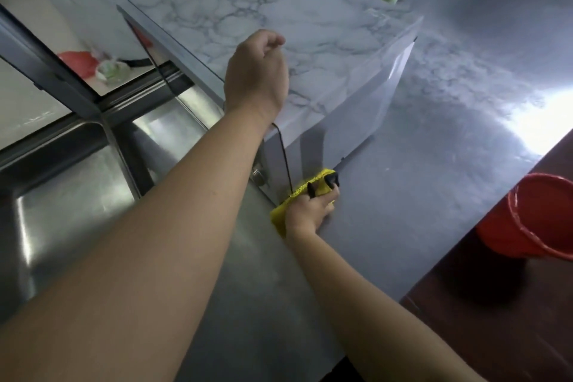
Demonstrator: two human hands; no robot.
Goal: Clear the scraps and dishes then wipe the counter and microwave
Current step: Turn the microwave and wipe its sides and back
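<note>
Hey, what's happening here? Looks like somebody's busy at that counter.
A person is cleaning. The right hand presses a yellow cloth on the counter, right at the base of the marble-patterned microwave. The left hand rests on the microwave's top near its front corner, fingers loosely curled. A steel sink lies to the left, and a red bucket stands off the counter's edge to the right.

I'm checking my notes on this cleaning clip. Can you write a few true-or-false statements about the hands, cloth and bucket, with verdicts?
1. The right hand presses a yellow cloth on the counter. True.
2. The left hand holds the cloth. False: it rests on the marble-patterned microwave.
3. The red bucket stands on the counter. False: it sits below, past the counter's edge.
4. A steel sink lies left of the microwave. True.
</note>
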